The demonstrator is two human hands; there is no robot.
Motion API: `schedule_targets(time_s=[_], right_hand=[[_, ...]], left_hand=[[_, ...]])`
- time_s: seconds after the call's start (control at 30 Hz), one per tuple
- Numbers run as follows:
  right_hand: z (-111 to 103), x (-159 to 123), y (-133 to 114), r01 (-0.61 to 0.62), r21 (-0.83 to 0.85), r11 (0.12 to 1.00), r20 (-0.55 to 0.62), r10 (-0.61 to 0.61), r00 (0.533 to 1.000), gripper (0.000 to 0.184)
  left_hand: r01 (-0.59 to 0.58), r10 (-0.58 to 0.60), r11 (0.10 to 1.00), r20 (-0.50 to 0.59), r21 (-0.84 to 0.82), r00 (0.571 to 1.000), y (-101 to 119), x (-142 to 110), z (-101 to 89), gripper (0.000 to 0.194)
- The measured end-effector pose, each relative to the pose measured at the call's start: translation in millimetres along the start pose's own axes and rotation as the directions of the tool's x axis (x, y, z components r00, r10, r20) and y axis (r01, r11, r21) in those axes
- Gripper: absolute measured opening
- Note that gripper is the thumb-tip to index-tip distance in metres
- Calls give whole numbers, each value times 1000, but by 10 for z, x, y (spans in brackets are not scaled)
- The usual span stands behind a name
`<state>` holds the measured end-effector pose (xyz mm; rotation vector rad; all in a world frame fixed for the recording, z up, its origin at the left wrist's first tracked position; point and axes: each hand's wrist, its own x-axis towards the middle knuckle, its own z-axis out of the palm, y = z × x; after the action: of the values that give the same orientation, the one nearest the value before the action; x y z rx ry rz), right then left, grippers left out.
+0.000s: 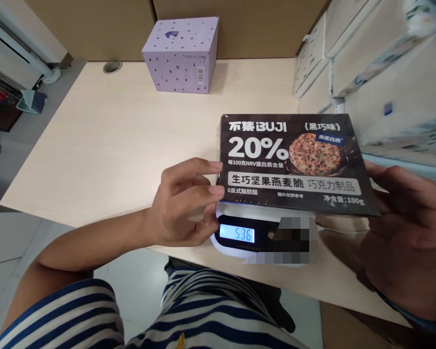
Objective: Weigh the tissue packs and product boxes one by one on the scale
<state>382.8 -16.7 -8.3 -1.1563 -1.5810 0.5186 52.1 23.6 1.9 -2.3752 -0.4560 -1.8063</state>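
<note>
A dark snack box (294,167), with a picture of a nutty oat crisp and a large "20%" on top, lies over a white kitchen scale (232,248). My left hand (185,203) has its fingertips on the box's left edge, the thumb lower down by the scale. At the right edge, my right hand (414,218) grips the box, part of its fingers in shadow. Below the box's front edge, the lit display (237,233) reads about 5.36. Most of the scale's platform is hidden under the box. A blurred patch covers the right part of the scale's front.
A lilac box (183,70) with small dark marks stands at the back of the pale wooden table (131,131), near a round cable hole (112,67). White patterned drawers or boxes (396,92) line the right side. A brown panel (240,29) closes off the back.
</note>
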Motion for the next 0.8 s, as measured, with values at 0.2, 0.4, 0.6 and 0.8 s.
schedule_targets(time_s=[0.2, 0.4, 0.6, 0.8], right_hand=[[-36, -18, 17, 56, 40, 998, 33, -57, 998, 59], [-47, -29, 53, 44, 12, 999, 48, -44, 998, 59], [-40, -38, 66, 36, 18, 999, -15, -36, 999, 61], [-19, -2, -20, 8, -104, 994, -15, -10, 1000, 78]], left_hand=[[60, -59, 998, 53, -1, 997, 37, 25, -9, 18], [137, -135, 990, 65, -26, 989, 103, 28, -5, 25], [137, -135, 990, 57, -42, 989, 86, 16, 6, 24], [124, -121, 990, 50, -72, 991, 99, 0, 25, 30]])
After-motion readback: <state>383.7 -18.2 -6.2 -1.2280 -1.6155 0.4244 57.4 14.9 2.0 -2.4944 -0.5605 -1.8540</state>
